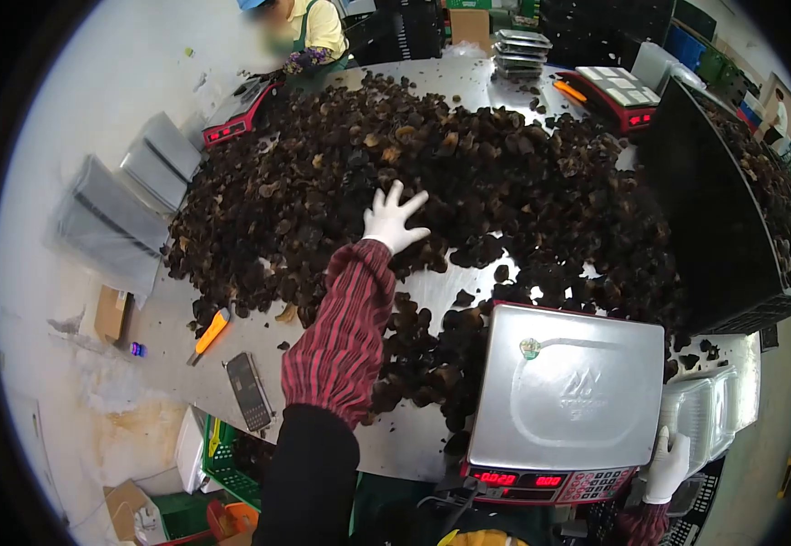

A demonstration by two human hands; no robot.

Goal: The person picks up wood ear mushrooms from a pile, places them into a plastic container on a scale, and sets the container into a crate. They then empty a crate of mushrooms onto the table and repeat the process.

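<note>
My left hand (395, 218), in a white glove, reaches over the heap of dark wood ear mushrooms (341, 173). Its fingers are spread and nothing is in them. My right hand (667, 466), gloved too, is at the right edge of the digital scale (573, 391), fingers stretched out, close beside clear plastic boxes (696, 414). No box lies on the scale's steel plate, only a small round sticker. Red digits glow on its display (516, 480).
A black crate (714, 218) of mushrooms stands tilted at the right. An orange cutter (209, 337) and a phone-like dark device (248, 391) lie at the left. Two more scales (241, 111), stacked packed trays (521, 53) and a person (318, 36) are at the far side.
</note>
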